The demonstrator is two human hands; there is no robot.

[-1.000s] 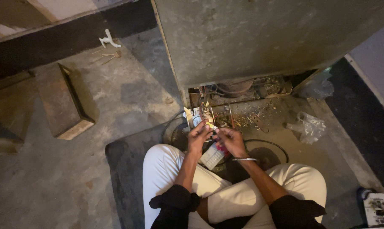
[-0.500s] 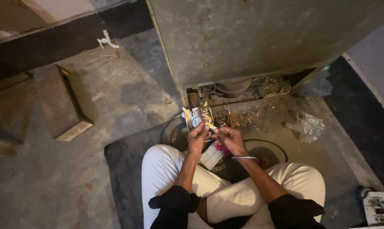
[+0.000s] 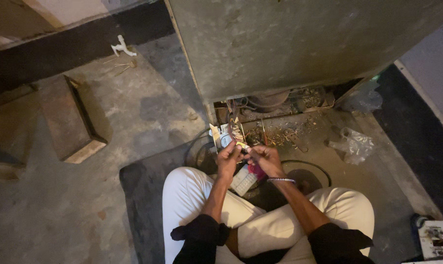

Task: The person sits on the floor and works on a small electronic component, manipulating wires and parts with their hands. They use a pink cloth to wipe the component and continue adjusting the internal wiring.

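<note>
You held a small pale piece [image 3: 242, 145] between both hands, just in front of the open bottom of the grey metal cabinet [image 3: 290, 44]; what the piece was could not be made out. Your left hand [image 3: 229, 157] had its fingers pinched on one end of it, and your right hand [image 3: 265, 157], with a bracelet [image 3: 281, 180] at the wrist, pinched it from the other side, the two hands touching. Just below your hands lay a white ribbed block [image 3: 243, 180] and something pink [image 3: 256, 171], above your crossed legs in white trousers [image 3: 192, 195]. Black cable [image 3: 197, 146] looped on the floor beside your left hand. Wires and scraps [image 3: 280, 134] littered the cabinet's open base. Farther right a crumpled clear plastic bag [image 3: 351, 144] lay on the floor, and well away at the left sat a wooden block [image 3: 67, 120].
</note>
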